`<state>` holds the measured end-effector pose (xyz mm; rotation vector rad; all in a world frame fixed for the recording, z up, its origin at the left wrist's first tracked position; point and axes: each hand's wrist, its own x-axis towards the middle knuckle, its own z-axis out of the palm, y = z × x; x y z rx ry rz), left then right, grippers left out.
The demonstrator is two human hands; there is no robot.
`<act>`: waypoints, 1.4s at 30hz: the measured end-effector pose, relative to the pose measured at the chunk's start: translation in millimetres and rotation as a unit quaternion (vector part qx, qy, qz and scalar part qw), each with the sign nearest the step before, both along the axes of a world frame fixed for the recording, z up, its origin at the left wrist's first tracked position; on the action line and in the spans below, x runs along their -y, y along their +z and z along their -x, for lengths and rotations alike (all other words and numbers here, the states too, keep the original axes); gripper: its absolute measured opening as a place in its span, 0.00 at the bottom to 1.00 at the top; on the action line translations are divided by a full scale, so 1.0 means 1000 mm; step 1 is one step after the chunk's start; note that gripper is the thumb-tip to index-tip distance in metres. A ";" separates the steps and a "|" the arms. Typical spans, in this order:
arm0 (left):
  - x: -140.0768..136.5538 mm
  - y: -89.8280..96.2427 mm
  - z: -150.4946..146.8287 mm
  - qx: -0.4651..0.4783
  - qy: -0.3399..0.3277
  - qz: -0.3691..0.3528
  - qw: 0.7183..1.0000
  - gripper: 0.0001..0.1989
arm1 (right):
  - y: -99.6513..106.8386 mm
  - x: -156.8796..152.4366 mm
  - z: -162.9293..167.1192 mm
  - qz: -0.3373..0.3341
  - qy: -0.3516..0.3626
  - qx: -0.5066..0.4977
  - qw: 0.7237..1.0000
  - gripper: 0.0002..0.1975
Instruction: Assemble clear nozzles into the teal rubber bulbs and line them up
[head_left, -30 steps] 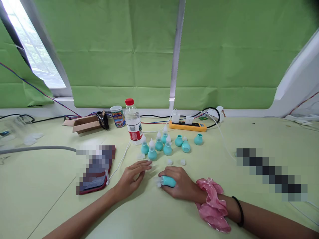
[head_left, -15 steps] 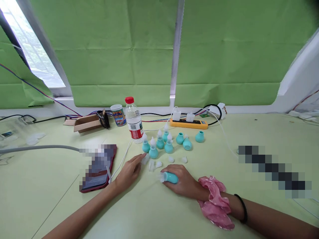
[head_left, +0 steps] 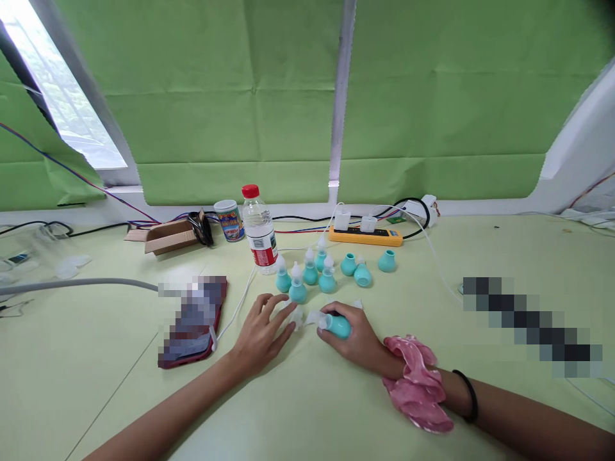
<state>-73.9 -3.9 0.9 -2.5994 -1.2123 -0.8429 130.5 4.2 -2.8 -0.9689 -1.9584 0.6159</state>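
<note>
My right hand [head_left: 353, 336] is wrapped round a teal squeeze bulb [head_left: 339, 326], which lies on its side with a clear plastic collar pointing left. My left hand [head_left: 262, 333] is open, its fingers spread over the table and bent downward. Close by its thumb and index finger are small clear plastic pieces [head_left: 297, 318]; whether the fingertips touch them I cannot tell. A small translucent tip [head_left: 313, 317] lies between the two hands. Beyond them stand several assembled bulb nasal aspirators [head_left: 298, 292], teal with clear pointed tops. To their right are bare teal bulbs [head_left: 387, 261], one of them tipped over [head_left: 362, 275].
A water bottle [head_left: 260, 234] with a red cap stands behind the aspirators, beside a printed can [head_left: 229, 221]. Farther left sit an open cardboard box [head_left: 170, 238] and a phone [head_left: 195, 326]. A yellow power strip [head_left: 365, 237] with white plugs lies at the back, with cables around it.
My left hand has spread its fingers and moved slightly right, over the clear pieces. My right hand has shifted a little away from me and to the right with the bulb.
</note>
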 end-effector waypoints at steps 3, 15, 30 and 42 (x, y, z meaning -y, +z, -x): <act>0.001 -0.001 -0.019 -0.061 0.059 -0.019 0.996 0.17 | 0.000 -0.002 0.000 0.015 -0.001 -0.005 1.000 0.03; -0.004 0.000 -0.028 0.214 -0.056 0.068 0.973 0.07 | -0.003 -0.009 -0.015 -0.081 0.037 0.099 0.991 0.04; -0.007 0.007 -0.020 0.219 -0.121 0.212 0.945 0.10 | 0.002 -0.010 -0.018 -0.126 0.087 0.206 0.966 0.04; -0.004 0.010 -0.017 0.164 -0.124 0.238 0.949 0.07 | 0.010 -0.006 -0.019 -0.208 0.061 0.400 0.891 0.06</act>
